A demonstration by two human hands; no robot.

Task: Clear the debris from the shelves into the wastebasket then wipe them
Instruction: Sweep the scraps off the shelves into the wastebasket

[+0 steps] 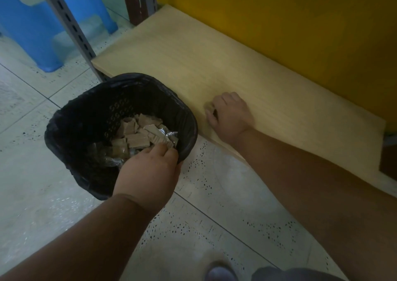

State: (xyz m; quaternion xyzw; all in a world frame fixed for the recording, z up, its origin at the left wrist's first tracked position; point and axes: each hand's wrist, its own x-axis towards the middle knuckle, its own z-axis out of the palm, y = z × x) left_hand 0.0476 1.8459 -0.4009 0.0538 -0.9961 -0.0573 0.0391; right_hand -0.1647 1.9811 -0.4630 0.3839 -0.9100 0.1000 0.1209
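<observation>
Fingers of the left hand point(150, 169) grip the wastebasket point(86, 117) rim; the right hand point(231, 117) curls on the shelf point(193, 55), pinching something small and unclear.

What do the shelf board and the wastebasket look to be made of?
Shelf: pale wood or wood-look laminate, matte; faint straight grain lines, thin edge. Wastebasket: probably plastic, with a perforated lattice wall, lined by a thin glossy black bag crinkled over the rim.

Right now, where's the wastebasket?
Head view, left of centre: the wastebasket stands on the floor against the shelf's front edge, the left hand gripping its near rim.
</observation>
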